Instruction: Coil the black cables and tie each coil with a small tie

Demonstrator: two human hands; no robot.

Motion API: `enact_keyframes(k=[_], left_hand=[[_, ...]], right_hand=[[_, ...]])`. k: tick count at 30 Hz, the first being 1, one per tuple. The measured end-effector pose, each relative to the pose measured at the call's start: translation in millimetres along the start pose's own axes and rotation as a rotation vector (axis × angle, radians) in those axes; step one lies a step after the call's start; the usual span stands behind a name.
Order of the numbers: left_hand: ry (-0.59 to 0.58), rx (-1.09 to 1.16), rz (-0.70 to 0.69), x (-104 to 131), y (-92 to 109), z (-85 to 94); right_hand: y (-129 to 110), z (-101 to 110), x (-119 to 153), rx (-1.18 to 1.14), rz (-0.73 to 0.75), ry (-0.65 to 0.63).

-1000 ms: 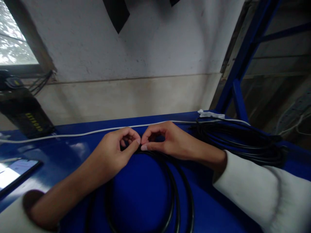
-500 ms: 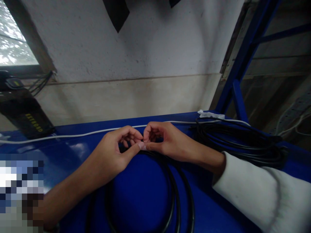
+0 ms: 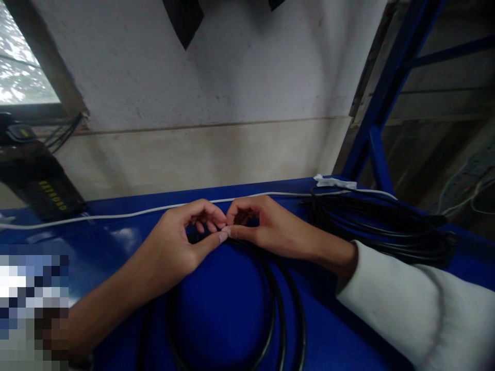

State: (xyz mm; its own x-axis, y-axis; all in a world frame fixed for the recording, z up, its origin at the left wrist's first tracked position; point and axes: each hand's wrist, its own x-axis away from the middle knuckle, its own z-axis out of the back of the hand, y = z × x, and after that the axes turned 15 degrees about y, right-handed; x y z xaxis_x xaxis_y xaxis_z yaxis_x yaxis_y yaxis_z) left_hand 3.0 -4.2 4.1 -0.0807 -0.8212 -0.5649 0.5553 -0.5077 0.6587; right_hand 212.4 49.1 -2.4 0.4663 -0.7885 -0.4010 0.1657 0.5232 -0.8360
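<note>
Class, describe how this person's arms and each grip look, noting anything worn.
The left grip and right grip are ungloved; no rings show. The right arm wears a plain, off-white sleeve, its loose cuff ending short of the wrist, with a darker crease or seam farther up. Pixelation hides detail at the left arm's lower end.

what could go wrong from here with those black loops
The left hand and right hand meet at the top of the black loops; whatever they pinch is hidden, but a slip might let the loops spread. The white cable passes just behind the hands and could snag. The right sleeve is near the other black coil and might brush it.
</note>
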Motion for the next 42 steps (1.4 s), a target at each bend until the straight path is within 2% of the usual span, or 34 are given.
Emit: enact_keyframes(k=[21, 42], left_hand=[[0.021, -0.102, 0.004, -3.4, 2.2, -1.6], [0.047, -0.122, -0.048, -2.4, 2.0, -2.7]], right_hand=[[-1.6, -3.5, 3.4, 0.08, 0.069, 0.066], [2.4, -4.4, 1.0, 0.089, 0.047, 0.13]])
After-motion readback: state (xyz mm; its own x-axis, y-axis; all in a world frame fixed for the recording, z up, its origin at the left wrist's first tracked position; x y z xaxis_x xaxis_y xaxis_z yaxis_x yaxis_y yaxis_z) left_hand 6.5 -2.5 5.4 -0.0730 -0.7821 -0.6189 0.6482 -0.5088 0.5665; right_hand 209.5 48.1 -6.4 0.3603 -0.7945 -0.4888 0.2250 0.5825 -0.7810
